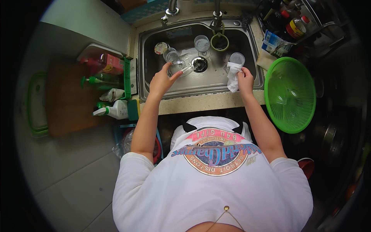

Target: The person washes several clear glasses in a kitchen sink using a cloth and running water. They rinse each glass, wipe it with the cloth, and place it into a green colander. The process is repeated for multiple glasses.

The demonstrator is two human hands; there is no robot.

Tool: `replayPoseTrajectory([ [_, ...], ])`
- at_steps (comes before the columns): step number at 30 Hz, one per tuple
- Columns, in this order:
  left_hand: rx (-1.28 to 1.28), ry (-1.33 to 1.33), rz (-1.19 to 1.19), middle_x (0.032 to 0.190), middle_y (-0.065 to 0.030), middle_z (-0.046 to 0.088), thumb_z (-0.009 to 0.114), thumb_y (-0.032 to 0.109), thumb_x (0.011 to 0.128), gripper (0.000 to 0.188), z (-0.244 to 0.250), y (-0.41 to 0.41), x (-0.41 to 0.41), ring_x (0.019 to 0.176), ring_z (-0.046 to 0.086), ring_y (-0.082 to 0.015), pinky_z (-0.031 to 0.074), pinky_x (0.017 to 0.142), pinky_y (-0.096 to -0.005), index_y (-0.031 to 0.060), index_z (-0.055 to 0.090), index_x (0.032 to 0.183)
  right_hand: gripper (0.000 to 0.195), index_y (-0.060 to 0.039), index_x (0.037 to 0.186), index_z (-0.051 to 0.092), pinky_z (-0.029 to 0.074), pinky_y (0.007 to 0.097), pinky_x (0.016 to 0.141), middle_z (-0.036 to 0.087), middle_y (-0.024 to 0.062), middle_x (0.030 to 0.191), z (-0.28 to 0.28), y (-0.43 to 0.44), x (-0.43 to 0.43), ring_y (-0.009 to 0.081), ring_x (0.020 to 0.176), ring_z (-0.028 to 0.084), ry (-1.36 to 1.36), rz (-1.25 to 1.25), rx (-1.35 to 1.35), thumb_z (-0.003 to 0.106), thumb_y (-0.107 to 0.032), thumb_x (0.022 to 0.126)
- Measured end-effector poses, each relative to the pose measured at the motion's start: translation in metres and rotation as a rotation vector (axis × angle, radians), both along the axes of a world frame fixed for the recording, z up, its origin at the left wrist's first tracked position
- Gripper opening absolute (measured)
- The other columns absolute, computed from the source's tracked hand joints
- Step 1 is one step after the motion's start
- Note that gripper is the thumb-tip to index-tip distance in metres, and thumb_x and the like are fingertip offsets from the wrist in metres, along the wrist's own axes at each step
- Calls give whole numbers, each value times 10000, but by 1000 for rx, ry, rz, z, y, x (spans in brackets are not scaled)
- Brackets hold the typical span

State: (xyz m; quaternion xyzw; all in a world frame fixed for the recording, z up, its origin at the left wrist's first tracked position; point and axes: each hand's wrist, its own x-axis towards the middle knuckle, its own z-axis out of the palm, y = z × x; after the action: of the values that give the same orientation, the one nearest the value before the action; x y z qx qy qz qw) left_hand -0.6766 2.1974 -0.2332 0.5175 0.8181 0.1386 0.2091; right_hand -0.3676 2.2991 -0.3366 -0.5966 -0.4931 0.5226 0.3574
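Note:
My left hand (pixel 162 79) is over the left part of the stainless steel sink (pixel 185 87), with thumb and index finger apart. Its fingertips are beside clear glassware (pixel 181 65) lying on the sink floor; whether they touch it is unclear. A clear drinking glass (pixel 171 54) is just beyond that hand. My right hand (pixel 245 81) pinches a crumpled white cloth or paper towel (pixel 233 76) at the right. Behind the towel, partly covered by it, is another clear glass (pixel 237 58). A stemmed glass (pixel 202 44) stands upright near the drain (pixel 199 64).
A small patterned container (pixel 161 48) sits at the sink's back left. A green-rimmed strainer (pixel 219 43) hangs below the faucet (pixel 216 20). Bottles and a white spray bottle (pixel 118 109) line the left. A large green basket (pixel 290 95) leans at the right, near sauce bottles (pixel 297 27).

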Motion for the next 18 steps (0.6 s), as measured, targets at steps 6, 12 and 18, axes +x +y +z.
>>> replayPoseTrajectory([
  [6, 37, -185, 35, 601, -72, 556, 668, 599, 749, 738, 16, -22, -3, 559, 567, -195, 435, 567, -314, 132, 521, 1301, 311, -71, 1171, 557, 470, 368, 896, 623, 83, 1111, 49, -1, -34, 234, 1013, 598, 1035, 33, -519, 483, -245, 924],
  [12, 89, -358, -105, 577, 11, 353, 711, 402, 808, 646, 33, -30, -4, 547, 352, -89, 334, 529, -250, 154, 474, 1355, 374, -43, 1241, 504, 379, 377, 1005, 568, 65, 1228, 61, -8, -52, 226, 1130, 533, 1107, 139, -449, 447, -264, 945],
  [18, 152, -410, -208, 584, 7, 353, 723, 375, 800, 645, 38, -28, -9, 548, 341, -100, 325, 522, -267, 182, 470, 1361, 653, 6, 1371, 385, 277, 348, 1076, 494, 98, 1332, 82, -7, -71, 194, 1265, 411, 837, 726, -309, 523, -119, 745],
])
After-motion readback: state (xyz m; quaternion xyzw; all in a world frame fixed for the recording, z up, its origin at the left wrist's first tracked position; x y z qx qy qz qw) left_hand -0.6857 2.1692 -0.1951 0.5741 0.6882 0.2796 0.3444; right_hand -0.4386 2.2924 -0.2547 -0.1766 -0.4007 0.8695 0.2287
